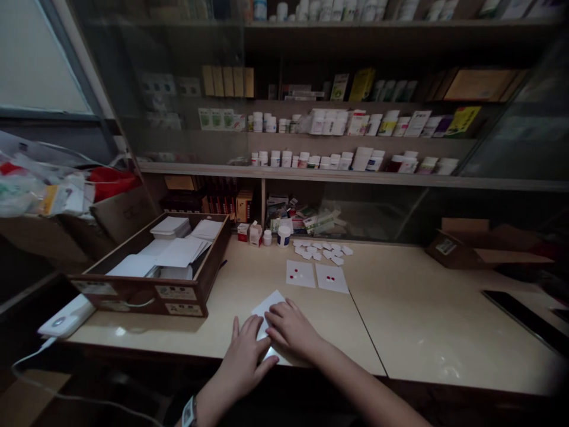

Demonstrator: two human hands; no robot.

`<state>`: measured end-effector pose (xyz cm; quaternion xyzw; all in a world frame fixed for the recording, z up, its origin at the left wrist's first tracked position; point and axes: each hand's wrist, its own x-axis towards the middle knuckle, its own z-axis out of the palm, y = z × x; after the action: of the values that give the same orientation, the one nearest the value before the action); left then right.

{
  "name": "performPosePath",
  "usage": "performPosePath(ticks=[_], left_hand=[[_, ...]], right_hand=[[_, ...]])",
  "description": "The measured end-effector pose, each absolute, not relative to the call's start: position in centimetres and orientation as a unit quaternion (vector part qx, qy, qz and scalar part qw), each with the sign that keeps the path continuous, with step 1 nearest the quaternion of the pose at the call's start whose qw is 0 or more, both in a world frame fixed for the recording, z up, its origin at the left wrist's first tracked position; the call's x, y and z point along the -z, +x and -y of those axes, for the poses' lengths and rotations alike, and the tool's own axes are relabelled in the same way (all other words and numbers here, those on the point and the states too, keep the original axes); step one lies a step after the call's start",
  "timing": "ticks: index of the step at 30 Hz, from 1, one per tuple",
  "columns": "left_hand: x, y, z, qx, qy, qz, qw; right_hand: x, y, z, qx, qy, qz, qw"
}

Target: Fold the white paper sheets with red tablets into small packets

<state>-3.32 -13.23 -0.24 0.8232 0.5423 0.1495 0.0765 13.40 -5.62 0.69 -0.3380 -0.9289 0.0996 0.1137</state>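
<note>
A white sheet of paper (268, 300) lies aslant at the front edge of the table. My left hand (242, 354) rests on its left side, fingers stretched and thumb apart. From the right, my right hand (291, 328) bends its fingers over the sheet and grips it, the fingertips close to those of the left hand. Both hands hide much of the paper. Beyond them are two flat white paper squares, the left square (306, 280) and the right square (340, 284), each bearing a few red and pale pills. Several small folded white packets (316, 257) are scattered behind the squares.
A wooden drawer (202, 296) filled with stacked white paper sits at left. Small boxes, a small white bottle (267, 238) and a white-and-blue jar (283, 236) line the back. Shelves of medicine bottles rise behind. A black phone (524, 317) and cardboard box (453, 246) lie right.
</note>
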Motion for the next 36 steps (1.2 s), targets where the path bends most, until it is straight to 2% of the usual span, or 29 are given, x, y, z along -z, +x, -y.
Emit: performPosePath(ticks=[5,10,16,20,27,32,36], left_hand=[[0.5,-3.4,13.1,-0.145,0.827,-0.538,0.069],[0.4,-3.4,12.7,-0.132,0.828,-0.541,0.065],[0.4,-3.6,12.6,-0.100,0.836,-0.536,0.057],[1.0,-4.0,12.2,-0.128,0.849,-0.512,0.015],[1.8,-4.0,10.4,-0.183,0.916,-0.347,-0.090],[1.8,-3.7,10.3,-0.154,0.919,-0.356,-0.079],[1.6,-4.1,10.1,-0.176,0.911,-0.371,-0.046]], right_hand=[[-0.8,14.0,5.7,-0.095,-0.328,0.934,0.104],[-0.4,14.7,6.0,-0.118,-0.335,0.925,0.136],[0.3,16.5,6.9,-0.094,-0.358,0.913,0.173],[0.7,16.9,7.4,-0.082,-0.336,0.920,0.182],[0.7,16.8,7.0,-0.075,-0.342,0.926,0.143],[0.4,16.9,7.1,-0.078,-0.340,0.928,0.135],[0.5,17.0,7.1,-0.082,-0.340,0.926,0.141]])
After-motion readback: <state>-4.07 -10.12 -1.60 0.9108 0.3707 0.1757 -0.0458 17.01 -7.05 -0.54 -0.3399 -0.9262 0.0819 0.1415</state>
